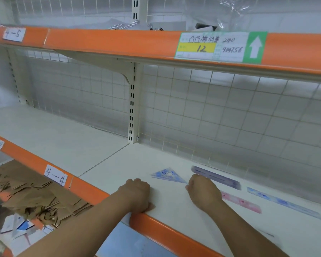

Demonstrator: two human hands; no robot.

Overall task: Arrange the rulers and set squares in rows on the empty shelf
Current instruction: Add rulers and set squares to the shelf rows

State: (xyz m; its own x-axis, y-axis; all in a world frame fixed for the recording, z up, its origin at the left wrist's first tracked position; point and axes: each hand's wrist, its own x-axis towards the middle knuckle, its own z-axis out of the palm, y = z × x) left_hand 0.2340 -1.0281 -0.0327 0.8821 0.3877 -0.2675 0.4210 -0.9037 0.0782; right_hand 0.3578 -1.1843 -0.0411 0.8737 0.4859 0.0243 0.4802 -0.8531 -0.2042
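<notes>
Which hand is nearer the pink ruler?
Right. The right hand covers the left end of the pink ruler; the left hand sits farther left, at the front edge of the shelf.

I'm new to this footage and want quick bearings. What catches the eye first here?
The orange shelf edges stand out, the upper one carrying a paper label with a green arrow. On the white shelf a blue set square lies just beyond the left hand and right hand, with a purple ruler, a pink ruler and a blue ruler to its right.
</notes>
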